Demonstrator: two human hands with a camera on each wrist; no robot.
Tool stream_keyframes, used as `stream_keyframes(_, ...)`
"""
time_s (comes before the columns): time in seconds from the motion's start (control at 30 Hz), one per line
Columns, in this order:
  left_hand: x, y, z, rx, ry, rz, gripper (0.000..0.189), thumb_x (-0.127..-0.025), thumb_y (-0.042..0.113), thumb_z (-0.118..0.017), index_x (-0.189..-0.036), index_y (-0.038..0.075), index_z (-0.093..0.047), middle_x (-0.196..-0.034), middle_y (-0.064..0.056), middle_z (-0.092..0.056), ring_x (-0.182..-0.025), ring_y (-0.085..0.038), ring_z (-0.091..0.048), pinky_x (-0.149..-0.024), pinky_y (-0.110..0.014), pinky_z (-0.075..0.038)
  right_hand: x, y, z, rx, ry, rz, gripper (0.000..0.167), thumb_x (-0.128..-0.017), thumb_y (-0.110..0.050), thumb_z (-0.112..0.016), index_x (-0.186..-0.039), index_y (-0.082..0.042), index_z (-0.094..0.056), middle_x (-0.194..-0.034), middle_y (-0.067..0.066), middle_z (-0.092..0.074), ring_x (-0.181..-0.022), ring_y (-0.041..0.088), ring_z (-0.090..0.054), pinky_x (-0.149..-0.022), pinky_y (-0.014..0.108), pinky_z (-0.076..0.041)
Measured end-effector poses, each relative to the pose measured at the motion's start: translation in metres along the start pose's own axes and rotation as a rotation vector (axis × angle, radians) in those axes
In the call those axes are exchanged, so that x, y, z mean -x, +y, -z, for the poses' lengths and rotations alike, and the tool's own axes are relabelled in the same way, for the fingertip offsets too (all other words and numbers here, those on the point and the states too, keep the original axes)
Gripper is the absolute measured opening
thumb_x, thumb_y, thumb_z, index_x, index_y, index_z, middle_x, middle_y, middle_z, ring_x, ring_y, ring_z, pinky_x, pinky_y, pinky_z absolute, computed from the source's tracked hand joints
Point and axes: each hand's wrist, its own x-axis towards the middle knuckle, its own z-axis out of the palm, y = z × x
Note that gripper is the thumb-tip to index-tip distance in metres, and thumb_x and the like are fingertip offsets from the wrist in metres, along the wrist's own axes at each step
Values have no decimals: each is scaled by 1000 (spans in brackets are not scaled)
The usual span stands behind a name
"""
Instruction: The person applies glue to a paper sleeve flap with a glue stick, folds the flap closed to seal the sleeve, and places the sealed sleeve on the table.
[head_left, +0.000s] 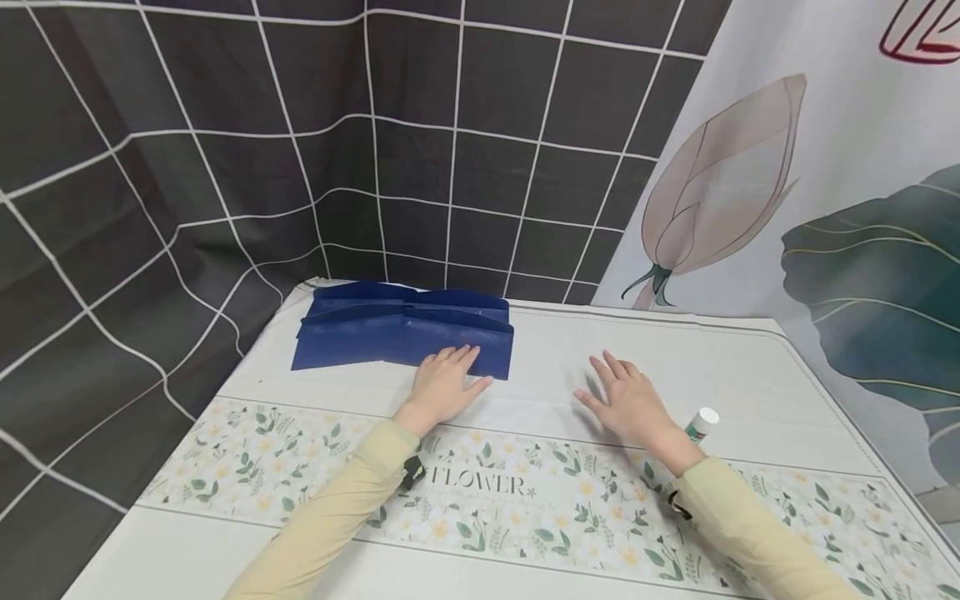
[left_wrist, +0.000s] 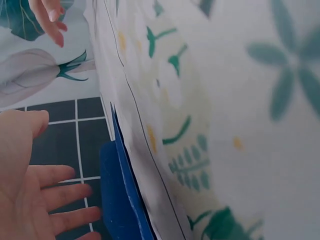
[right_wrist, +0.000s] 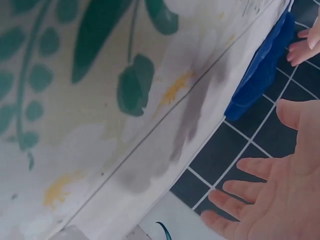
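Several dark blue paper pieces that look like envelopes [head_left: 352,343] lie side by side and overlapping at the table's far edge, their curved flaps raised. My left hand [head_left: 442,387] is over the near edge of the right-hand pieces, fingers extended; I cannot tell whether it touches them. In the left wrist view, that hand [left_wrist: 30,200] is spread beside the blue envelopes [left_wrist: 117,195] with nothing in its grasp. Further right, my right hand [head_left: 630,404] hovers with its fingers loosely spread. The right wrist view shows its bare palm [right_wrist: 275,200].
A small white-capped stick with a green label, like a glue stick [head_left: 703,421], stands beside my right wrist. The white tablecloth [head_left: 555,342] carries a floral band with the word FLOWER. Dark checked curtain [head_left: 420,167] and a flower-printed sheet [head_left: 847,125] hang behind the table.
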Motion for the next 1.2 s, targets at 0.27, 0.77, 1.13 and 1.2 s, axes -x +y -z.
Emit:
stream_keyframes(0.27,0,10,5,52,91,-17,45,-94,47,-54,-124,15,-65,-121,-4,-69,-107,-27,-64,-83,-44,-54,-1,7,10,-83,101,5,54,-91,-37,-63,-124,6,-58,-126,29,-56,-118,50,-50,-101,60,-40)
stream_keyframes(0.77,1,33,5,195,169,-47,25,-87,39,-66,-102,21,-73,-67,9,-69,-60,-12,-60,-52,-23,-42,10,26,49,-119,136,-11,37,-78,-28,-78,-102,-3,-64,-90,16,-64,-62,16,-51,-55,33,-42)
stream_keyframes(1.13,3,54,0,283,167,-56,22,-88,35,-66,-102,20,-73,-68,7,-67,-58,-8,-58,-52,-19,-41,28,44,70,-90,109,-71,43,-78,-37,-78,-100,-3,-66,-90,16,-68,-64,17,-55,-54,33,-43)
stream_keyframes(1.2,4,58,1,289,156,-52,24,-89,35,-65,-106,20,-71,-71,6,-69,-61,-10,-61,-53,-19,-42,32,46,74,-80,74,-95,47,-77,-39,-78,-101,-1,-66,-92,18,-67,-67,20,-57,-56,35,-45)
